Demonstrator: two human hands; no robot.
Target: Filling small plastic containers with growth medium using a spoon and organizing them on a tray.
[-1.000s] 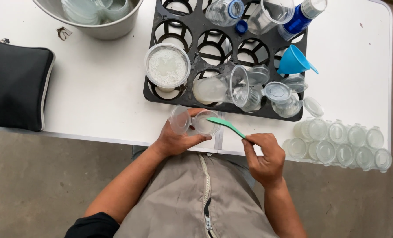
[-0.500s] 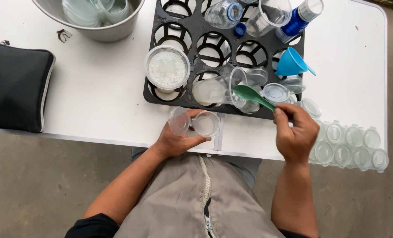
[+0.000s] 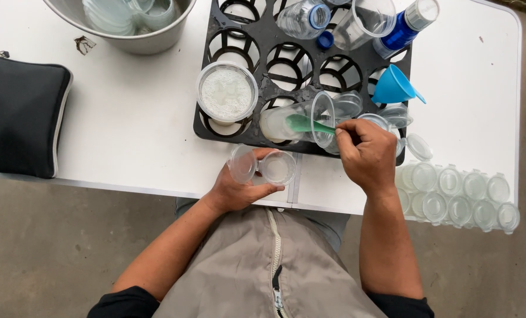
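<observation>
Left edge: black zip pouch (image 3: 21, 121) lay flat at the tabletop (image 3: 127, 135) left side, near the front edge; bare white room between pouch and black tray (image 3: 263, 88).
Top left: steel bowl (image 3: 127, 23) with clear lids inside, cut off by the frame.
Open room: a bare strip of tabletop ran from pouch to tray; the front edge sat just under the left hand.
Left hand (image 3: 239, 188): closed around a small clear hinged cup (image 3: 263, 166), lid flipped open to the left, held over the front edge below the tray.
Tray: round lidded tub of white grains (image 3: 227, 93) at its left; tipped clear cup (image 3: 298, 118) lay on its side in the front row.
Right hand (image 3: 366, 153): pinched shut on a green spoon (image 3: 310, 125), bowl end inside the tipped clear cup's mouth.
In the way: blue funnel (image 3: 395, 85), bottles and loose cups crowded the tray right of the spoon.
Right edge: rows of empty small lidded cups (image 3: 457, 191) close to the right wrist, reaching the tabletop corner.
</observation>
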